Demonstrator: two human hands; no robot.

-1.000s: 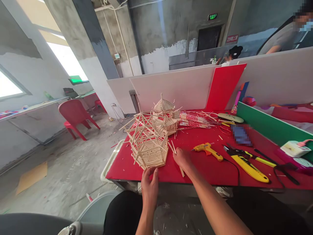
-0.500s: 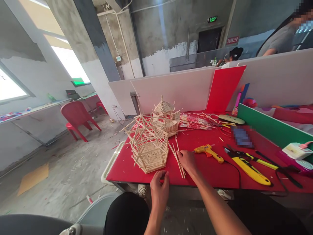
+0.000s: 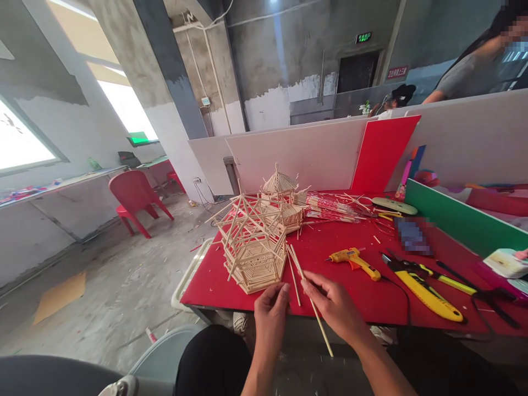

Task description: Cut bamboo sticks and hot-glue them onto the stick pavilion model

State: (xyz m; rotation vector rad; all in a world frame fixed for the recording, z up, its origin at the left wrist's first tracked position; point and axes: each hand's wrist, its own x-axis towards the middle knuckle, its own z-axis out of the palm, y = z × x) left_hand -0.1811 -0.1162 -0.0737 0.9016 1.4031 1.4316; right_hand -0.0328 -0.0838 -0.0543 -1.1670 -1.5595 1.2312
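Observation:
A hexagonal model built of thin wooden sticks stands on the red table near its front left corner. My right hand is closed on a long wooden stick that slants from the model toward the table's front edge. My left hand hovers at the table edge just below the model, fingers bent together, thumb and forefinger near a second loose stick. Whether it grips anything is unclear.
A second stick pavilion stands behind the first. A bundle of sticks in red wrappers, a yellow glue gun, a yellow utility knife and scissors lie to the right. White, red and green boards fence the table. Another person sits beyond.
My right hand lifted a stick off the table and drew it toward me. My left hand came off the model's base and rose next to the right hand.

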